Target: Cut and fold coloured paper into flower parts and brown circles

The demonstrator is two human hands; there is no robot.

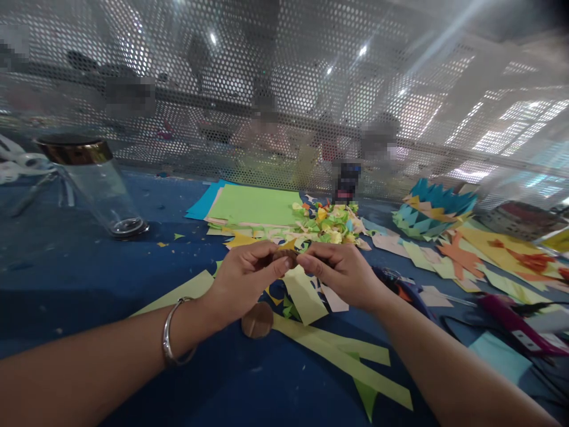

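My left hand [249, 276], a silver bangle on its wrist, pinches a small brown ridged piece [287, 255] that looks like cardboard. On the other side of that piece, my right hand [342, 270] has its thumb and fingers closed at the edge. The fingers cover much of it. Below my left hand a round brown disc [258, 320] lies on the blue table. Pale yellow-green paper strips [338, 350] run from the disc toward the lower right. Under my hands lie a pale green paper piece [306, 296] and dark green scraps [290, 308].
A clear jar [104, 193] with a gold-rimmed lid stands at left. Coloured paper sheets [258, 204] and a heap of scraps [331, 222] lie ahead, before a perforated metal screen [284, 77]. At right are a zigzag paper crown [433, 207] and a purple corded tool [520, 326].
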